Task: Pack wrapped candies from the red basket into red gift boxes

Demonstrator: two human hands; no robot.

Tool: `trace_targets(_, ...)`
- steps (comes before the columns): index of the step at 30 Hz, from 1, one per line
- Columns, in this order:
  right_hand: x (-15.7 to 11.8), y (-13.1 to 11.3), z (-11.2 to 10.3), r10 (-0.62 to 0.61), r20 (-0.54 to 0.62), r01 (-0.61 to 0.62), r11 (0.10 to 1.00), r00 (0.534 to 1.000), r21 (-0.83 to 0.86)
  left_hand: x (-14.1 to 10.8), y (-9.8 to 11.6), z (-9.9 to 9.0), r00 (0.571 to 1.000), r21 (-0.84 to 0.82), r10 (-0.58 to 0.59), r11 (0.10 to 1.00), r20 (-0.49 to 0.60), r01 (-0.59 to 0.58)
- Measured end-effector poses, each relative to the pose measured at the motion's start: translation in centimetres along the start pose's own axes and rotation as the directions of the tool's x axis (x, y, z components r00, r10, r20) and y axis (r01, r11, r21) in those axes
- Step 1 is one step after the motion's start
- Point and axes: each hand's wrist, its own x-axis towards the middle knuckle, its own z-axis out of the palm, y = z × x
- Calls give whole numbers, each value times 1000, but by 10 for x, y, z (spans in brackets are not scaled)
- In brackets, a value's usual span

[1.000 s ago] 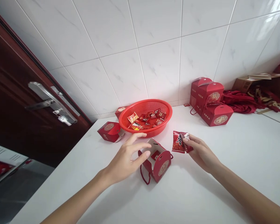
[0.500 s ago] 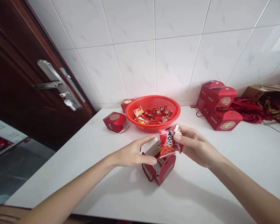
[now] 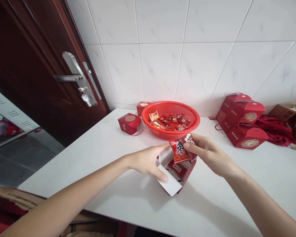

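Note:
My right hand [image 3: 212, 154] pinches red wrapped candy packets [image 3: 179, 152] printed with dark characters, at least two of them overlapping. They are held over the opening of a small red candy box [image 3: 171, 184] with a white inside. At the box's left side, my left hand [image 3: 146, 161] grips it, the thumb on a folded-out white flap and the fingers partly hidden behind. Inside the box lies a red packet [image 3: 178, 169]. Just behind stands a red plastic basket [image 3: 171, 135] with several wrapped candies [image 3: 181, 120] in it.
One closed red box [image 3: 129, 124] sits left of the basket, another [image 3: 141, 108] behind it. Stacked red boxes [image 3: 245, 125] stand at the right beside dark red cords [image 3: 273, 130] and a cardboard box [image 3: 282, 113]. A tiled wall [image 3: 158, 72] backs the white table [image 3: 108, 194].
My left hand has taken hold of the box and its flap is folded outward, showing the inside. The candy packets have come lower over the opening. The view has shifted left.

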Motion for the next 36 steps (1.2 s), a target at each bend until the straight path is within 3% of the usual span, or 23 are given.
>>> trace_targets(11, 3, 5, -8, 15, -29, -16, 999, 999, -29, 0, -7, -1, 999, 62, -19, 998, -34, 21)
trace_targets(17, 1, 8, -11, 26, 22, -24, 994, 999, -109, -1, -9, -2, 992, 174, -85, 980, -92, 100)
trace_targets(25, 3, 10, -9, 1, 38, 7, 980, 999, -199, -2, -11, -2, 995, 174, -44, 983, -90, 60)
trace_targets(29, 3, 9, -8, 22, 94, 3, 968, 995, -251, -2, -10, -1, 988, 210, -109, 969, -113, 131)
trace_targets(36, 11, 10, -7, -6, 18, 10, 982, 1000, -187, 0, -10, -2, 993, 247, -94, 963, -67, 107)
